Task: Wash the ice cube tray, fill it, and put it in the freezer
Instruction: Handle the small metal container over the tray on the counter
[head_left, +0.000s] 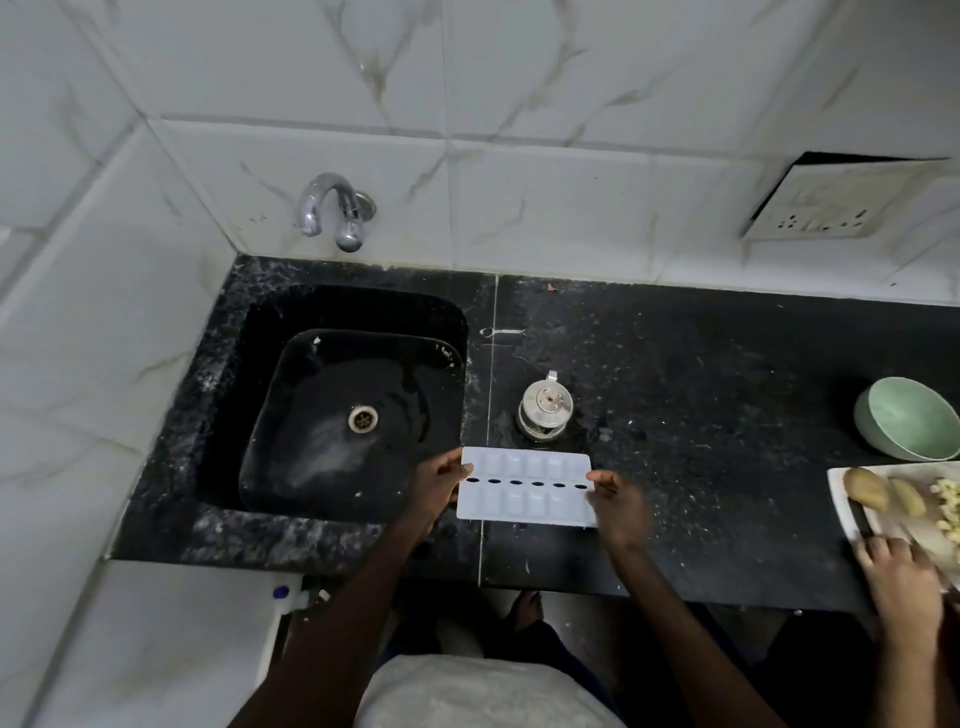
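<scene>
A white ice cube tray with two rows of cells and a line of dark oval slots down its middle is held flat just above the black countertop, right of the sink. My left hand grips its left short end. My right hand grips its right short end. The black sink lies to the left, with a metal drain in its wet basin. A chrome tap comes out of the tiled wall above the sink's back edge; no water runs from it.
A small metal lidded pot stands just behind the tray. At the right edge sit a green bowl and a white cutting board with potatoes, where another person's hand works. A wall socket is at the upper right.
</scene>
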